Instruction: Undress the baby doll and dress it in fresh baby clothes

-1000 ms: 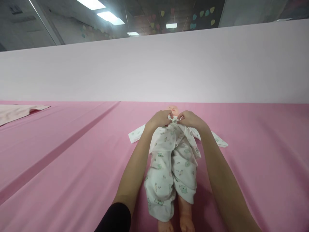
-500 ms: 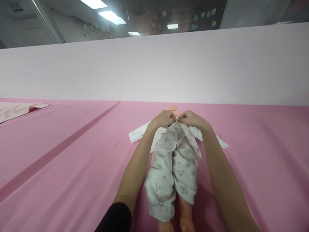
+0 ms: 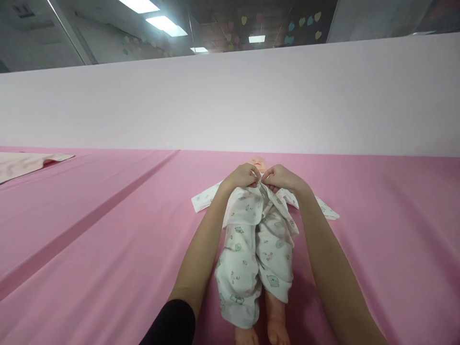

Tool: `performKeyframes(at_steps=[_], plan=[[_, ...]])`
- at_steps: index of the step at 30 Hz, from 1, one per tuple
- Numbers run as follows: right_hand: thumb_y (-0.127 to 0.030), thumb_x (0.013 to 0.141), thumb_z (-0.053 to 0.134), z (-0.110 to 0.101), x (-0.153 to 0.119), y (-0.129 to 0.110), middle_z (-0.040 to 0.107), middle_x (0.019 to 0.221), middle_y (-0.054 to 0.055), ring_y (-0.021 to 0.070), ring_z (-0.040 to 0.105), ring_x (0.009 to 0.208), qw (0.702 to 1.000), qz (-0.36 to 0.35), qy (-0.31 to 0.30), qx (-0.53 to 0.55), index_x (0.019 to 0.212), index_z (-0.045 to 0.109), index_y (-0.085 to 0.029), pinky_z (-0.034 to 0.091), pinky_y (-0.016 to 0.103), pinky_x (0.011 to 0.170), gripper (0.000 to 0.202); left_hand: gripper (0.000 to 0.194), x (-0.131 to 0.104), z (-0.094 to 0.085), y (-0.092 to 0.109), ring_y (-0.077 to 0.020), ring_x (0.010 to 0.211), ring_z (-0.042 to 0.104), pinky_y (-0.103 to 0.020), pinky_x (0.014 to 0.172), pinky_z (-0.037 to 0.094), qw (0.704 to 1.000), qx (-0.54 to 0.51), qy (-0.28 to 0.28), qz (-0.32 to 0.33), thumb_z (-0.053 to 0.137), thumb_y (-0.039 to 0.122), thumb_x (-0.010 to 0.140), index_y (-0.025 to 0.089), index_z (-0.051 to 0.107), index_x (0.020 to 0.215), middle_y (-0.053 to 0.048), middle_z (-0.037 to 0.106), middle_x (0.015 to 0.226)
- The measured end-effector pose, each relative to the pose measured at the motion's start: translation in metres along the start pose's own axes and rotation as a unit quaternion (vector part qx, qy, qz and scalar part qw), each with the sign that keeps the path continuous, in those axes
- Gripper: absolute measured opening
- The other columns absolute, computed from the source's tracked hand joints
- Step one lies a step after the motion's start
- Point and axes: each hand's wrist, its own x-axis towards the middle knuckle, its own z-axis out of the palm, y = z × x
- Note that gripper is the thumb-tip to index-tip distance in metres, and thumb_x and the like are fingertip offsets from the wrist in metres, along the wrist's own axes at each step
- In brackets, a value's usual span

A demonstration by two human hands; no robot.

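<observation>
A baby doll (image 3: 276, 321) lies on its back on the pink sheet (image 3: 125, 249), feet toward me. It wears a white printed baby shirt (image 3: 246, 206) and matching trousers (image 3: 239, 268). The shirt's sleeves spread out to both sides, and its front hangs partly apart below the chest. My left hand (image 3: 244, 176) pinches the shirt's edge at the neckline. Opposite it, my right hand (image 3: 282, 178) pinches the other edge, the fingertips of both hands almost touching. What lies between the fingertips is too small to make out. My hands hide the doll's neck and upper chest.
A pale pink folded cloth (image 3: 28, 165) lies at the far left of the sheet. Behind the doll rises a white wall panel (image 3: 230, 103), with a glass pane (image 3: 215, 24) above it reflecting ceiling lights.
My right hand has shifted slightly left and its fingers have changed their pinch at the neckline. The doll and its clothes lie almost as before.
</observation>
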Motion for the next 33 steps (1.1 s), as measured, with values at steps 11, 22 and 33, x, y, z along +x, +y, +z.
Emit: performKeyframes(at_steps=[11,22,33], plan=[[-0.012,0.058,0.058,0.010,0.007,0.002,0.052,0.049,0.001,0.0110,0.052,0.048,0.999,0.002,0.023,-0.049,0.053,0.051,-0.014,0.045,0.019,0.045,0.009,0.028,-0.002,0.001,0.003,-0.0121,0.060,0.059,-0.019,0.051,0.042,0.998,0.056,0.020,0.012,0.052,0.017,0.068,0.016,0.055,0.096,-0.003,0.064,0.071],[-0.015,0.066,0.055,0.000,0.011,0.018,0.045,0.045,-0.002,0.0060,0.041,0.038,0.996,0.029,-0.024,0.075,0.052,0.045,-0.015,0.030,0.018,0.036,0.017,0.023,0.004,0.003,-0.008,-0.0086,0.053,0.049,-0.018,0.046,0.035,0.999,-0.012,-0.012,0.045,0.049,0.013,0.067,0.016,0.052,0.090,0.002,0.055,0.059],[-0.022,0.076,0.057,-0.011,-0.005,0.006,0.053,0.051,0.001,0.0081,0.049,0.043,0.995,0.047,-0.034,-0.081,0.066,0.053,-0.013,0.040,0.018,0.041,0.015,0.026,-0.014,-0.006,0.014,-0.0114,0.066,0.057,-0.019,0.051,0.043,0.993,0.116,-0.001,0.026,0.058,0.023,0.064,0.017,0.057,0.090,-0.004,0.063,0.088]])
